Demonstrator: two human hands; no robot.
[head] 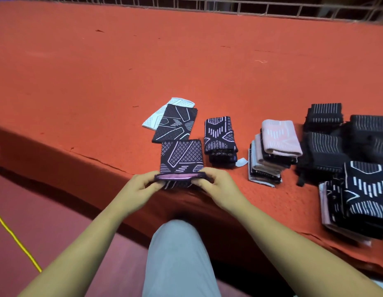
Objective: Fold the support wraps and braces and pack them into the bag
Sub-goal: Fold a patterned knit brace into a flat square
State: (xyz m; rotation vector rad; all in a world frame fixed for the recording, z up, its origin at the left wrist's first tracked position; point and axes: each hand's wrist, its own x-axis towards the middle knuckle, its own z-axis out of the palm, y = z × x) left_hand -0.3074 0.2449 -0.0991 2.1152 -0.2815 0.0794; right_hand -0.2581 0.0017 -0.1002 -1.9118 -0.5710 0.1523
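left hand [141, 186] and right hand [216, 185] pinch the brace's [181, 156] near edge, seemingly mid-fold

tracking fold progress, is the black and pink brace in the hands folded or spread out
Spread: the black and pink brace lies flat on the red table; left hand and right hand pinch only its near end.
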